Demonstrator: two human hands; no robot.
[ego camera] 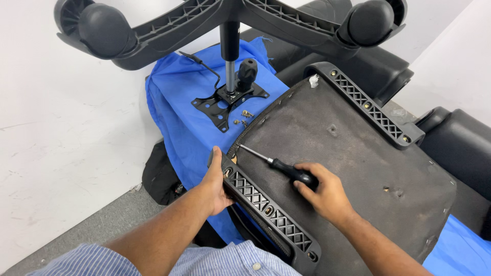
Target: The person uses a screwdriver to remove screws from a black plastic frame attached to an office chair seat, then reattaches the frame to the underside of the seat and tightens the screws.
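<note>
No packages, labels, signs or screens anywhere in view.

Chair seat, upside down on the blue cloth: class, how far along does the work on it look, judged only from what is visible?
Done: the base with its metal plate lies detached on the blue cloth, loose screws beside it. In hand: the right hand points a screwdriver at the near armrest bracket, which the left hand steadies. Left: the far armrest bracket still shows its screws in place.
</note>
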